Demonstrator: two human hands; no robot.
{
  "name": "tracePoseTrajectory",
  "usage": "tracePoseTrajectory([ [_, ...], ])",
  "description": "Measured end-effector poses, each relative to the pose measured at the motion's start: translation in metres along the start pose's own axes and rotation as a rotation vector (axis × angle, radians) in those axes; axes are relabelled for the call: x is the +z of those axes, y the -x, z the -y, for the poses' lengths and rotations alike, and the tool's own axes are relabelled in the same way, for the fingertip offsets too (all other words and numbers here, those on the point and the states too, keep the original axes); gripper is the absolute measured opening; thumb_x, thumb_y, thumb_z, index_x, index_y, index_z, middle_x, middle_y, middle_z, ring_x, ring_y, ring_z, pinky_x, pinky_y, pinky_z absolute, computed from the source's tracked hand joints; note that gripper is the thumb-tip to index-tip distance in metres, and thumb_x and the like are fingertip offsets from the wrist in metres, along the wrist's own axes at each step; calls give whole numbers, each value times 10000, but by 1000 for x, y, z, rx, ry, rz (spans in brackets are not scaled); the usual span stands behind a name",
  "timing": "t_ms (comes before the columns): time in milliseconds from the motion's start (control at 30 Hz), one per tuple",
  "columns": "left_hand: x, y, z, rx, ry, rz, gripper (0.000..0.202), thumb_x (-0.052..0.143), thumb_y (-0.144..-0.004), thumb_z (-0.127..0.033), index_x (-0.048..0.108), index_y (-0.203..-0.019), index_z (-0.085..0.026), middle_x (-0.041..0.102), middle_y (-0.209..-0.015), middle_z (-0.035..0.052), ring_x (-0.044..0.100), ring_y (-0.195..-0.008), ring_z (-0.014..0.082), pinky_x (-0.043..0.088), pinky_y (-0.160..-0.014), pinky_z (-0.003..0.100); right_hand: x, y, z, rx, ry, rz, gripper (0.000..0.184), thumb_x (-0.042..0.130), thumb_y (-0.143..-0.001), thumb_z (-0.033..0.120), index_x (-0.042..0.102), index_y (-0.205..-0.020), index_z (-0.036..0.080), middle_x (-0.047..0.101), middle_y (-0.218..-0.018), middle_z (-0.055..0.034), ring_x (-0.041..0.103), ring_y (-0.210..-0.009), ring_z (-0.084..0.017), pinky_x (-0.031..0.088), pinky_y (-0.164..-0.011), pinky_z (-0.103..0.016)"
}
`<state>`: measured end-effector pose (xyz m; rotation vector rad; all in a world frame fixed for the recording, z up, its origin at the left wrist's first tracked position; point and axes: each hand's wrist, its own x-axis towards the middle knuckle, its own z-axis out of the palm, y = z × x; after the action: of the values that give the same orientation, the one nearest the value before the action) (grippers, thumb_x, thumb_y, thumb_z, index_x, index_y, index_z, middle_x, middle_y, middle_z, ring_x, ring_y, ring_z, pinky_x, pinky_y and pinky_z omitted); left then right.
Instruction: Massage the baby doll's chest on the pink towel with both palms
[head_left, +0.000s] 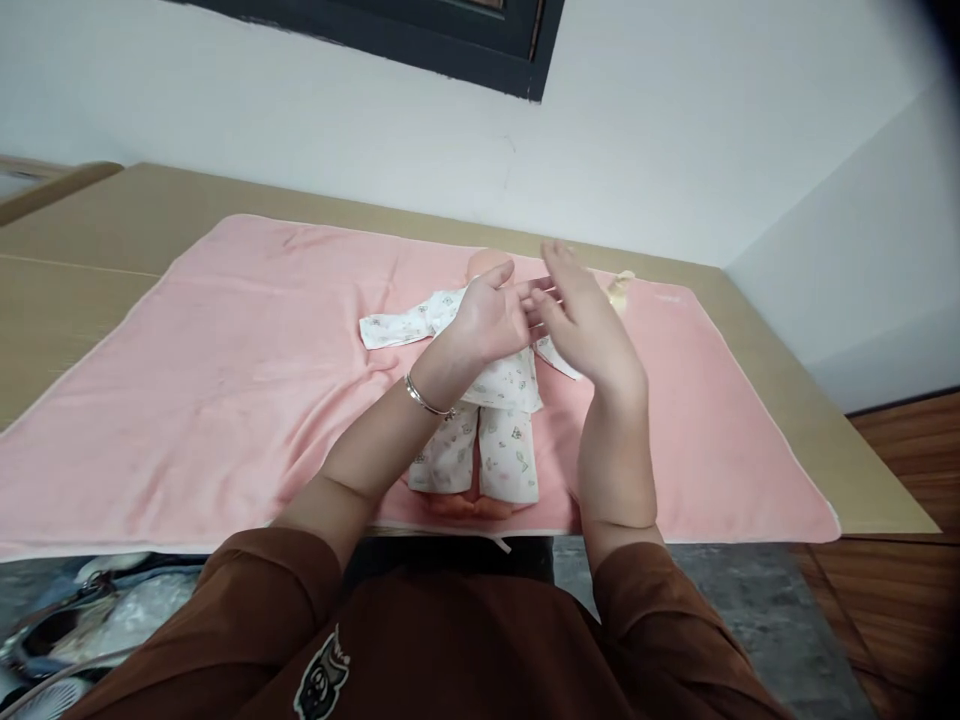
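The left hand (495, 322) and right hand (596, 325) hang open above the doll (504, 388), fingers extended, holding nothing; the left shows its palm, the right seems turned edge-on. Whether their fingertips touch, I can't tell. Beneath them the doll lies on the pink blanket (247, 370), feet near the front edge of the bench (795, 410). I'd keep the fingers loose and the movements light, and mind the bracelet (426, 397), which could catch the doll's clothes.
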<state>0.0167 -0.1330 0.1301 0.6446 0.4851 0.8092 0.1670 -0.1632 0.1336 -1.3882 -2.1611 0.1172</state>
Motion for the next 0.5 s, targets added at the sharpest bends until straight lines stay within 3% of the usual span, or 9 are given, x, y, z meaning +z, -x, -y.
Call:
tracePoseTrajectory([
  [100,13,31,-11,70,19,67,540,262,-981,-496,492,-1314,-138,594,-1332,96,472,-1347,304,362,-1140,509,9,1,42,-91,52,-14,557,253,-1022,449,190,-1546,270,156,-1632,-15,38,-1516,-294,7,-1194,-637],
  [233,15,69,-27,135,34,155,645,176,-979,-569,434,-1375,-130,508,-1429,100,326,-1441,319,258,-1186,538,21,16,83,-185,20,-88,595,224,-1024,468,108,-1562,240,115,-1639,-36,16,-1515,-315,-3,-1201,-644],
  [367,8,90,-37,272,31,126,704,46,-974,-581,467,-1365,-174,507,-1440,64,250,-1478,289,258,-1191,515,37,40,119,-354,-84,-48,826,389,-945,620,38,-1569,209,88,-1641,-74,8,-1507,-360,90,-1220,-626],
  [500,9,98,-29,291,41,53,641,108,-982,-554,505,-1338,-198,533,-1428,39,257,-1479,257,260,-1209,457,44,55,131,-378,-144,-19,851,382,-935,644,-48,-1563,263,59,-1646,-44,28,-1509,-351,133,-1216,-630],
])
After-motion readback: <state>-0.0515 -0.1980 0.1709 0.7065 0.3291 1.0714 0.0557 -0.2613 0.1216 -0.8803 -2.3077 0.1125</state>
